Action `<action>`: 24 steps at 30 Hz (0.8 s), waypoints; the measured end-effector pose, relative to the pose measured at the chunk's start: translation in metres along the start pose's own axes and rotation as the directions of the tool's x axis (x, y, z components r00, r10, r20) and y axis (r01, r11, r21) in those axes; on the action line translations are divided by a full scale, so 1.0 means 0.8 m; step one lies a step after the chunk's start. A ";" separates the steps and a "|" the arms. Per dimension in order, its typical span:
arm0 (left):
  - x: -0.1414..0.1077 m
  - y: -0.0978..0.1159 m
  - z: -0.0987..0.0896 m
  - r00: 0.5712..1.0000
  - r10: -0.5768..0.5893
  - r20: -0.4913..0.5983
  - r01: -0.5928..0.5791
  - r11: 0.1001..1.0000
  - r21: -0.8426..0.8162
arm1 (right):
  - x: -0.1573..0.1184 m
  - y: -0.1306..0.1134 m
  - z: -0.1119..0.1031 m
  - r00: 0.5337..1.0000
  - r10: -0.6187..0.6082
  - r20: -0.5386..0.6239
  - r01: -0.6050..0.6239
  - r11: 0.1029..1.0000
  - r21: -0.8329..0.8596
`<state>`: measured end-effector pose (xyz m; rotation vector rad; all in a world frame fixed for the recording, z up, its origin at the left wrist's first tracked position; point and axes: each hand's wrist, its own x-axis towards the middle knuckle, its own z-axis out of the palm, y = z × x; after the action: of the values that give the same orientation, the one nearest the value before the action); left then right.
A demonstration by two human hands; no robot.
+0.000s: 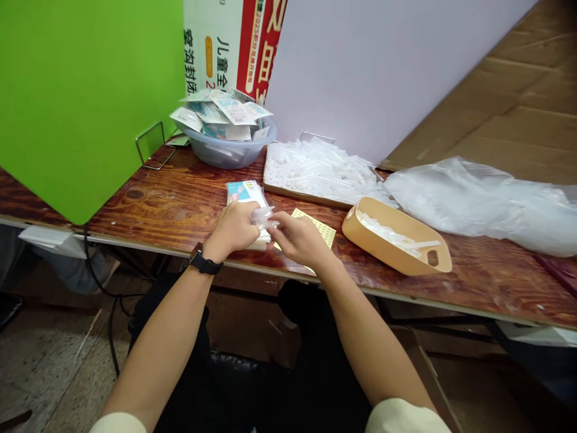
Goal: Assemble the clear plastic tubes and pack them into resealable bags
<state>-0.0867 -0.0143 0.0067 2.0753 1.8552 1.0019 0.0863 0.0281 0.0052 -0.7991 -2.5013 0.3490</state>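
Observation:
My left hand (235,227), with a black watch at the wrist, is closed round a small bundle of translucent plastic pieces (262,215) above the table. Thumb and fingers of my right hand (301,238) meet the bundle's right side in a pinch; whether they grip one piece is too small to tell. Beneath and behind my left hand lies a stack of printed packets (246,190), white and blue, partly hidden by the hand. A yellow sheet of small stickers (325,231) lies partly under my right hand.
A tan basket (378,255) of white plastic pieces stands at the right. Behind it are a shallow tray (306,196) heaped with translucent strips and a large plastic bag (478,195). A bluish bowl (225,153) overflows with packets. A green panel (85,90) borders the left.

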 end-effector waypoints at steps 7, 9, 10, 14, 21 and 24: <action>-0.006 0.010 0.006 0.992 0.042 -0.115 -0.011 0.967 0.255 | 0.013 -0.008 0.016 0.918 0.365 0.155 -0.389 0.756 0.527; -0.005 0.010 0.006 0.994 0.034 -0.105 -0.002 0.958 0.286 | 0.015 -0.008 0.020 0.860 0.430 0.276 -0.496 0.573 0.653; -0.005 0.009 0.005 0.995 0.021 -0.099 0.008 0.958 0.287 | 0.014 -0.008 0.020 0.850 0.438 0.294 -0.508 0.531 0.678; -0.001 0.002 0.000 0.995 -0.048 -0.086 0.067 0.970 0.234 | 0.009 -0.003 0.014 0.948 0.316 0.043 -0.295 0.816 0.498; -0.001 -0.003 -0.002 1.000 0.002 -0.012 0.000 0.986 0.168 | 0.003 -0.002 0.015 0.997 0.074 0.016 -0.072 0.992 -0.106; -0.003 0.000 0.001 0.997 0.022 -0.075 -0.002 0.966 0.258 | 0.005 -0.007 0.018 0.987 0.161 0.015 -0.161 0.986 0.036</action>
<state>-0.0864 -0.0164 0.0048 2.2202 2.1140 0.8969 0.0732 0.0250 -0.0035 -0.9900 -2.4399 0.4557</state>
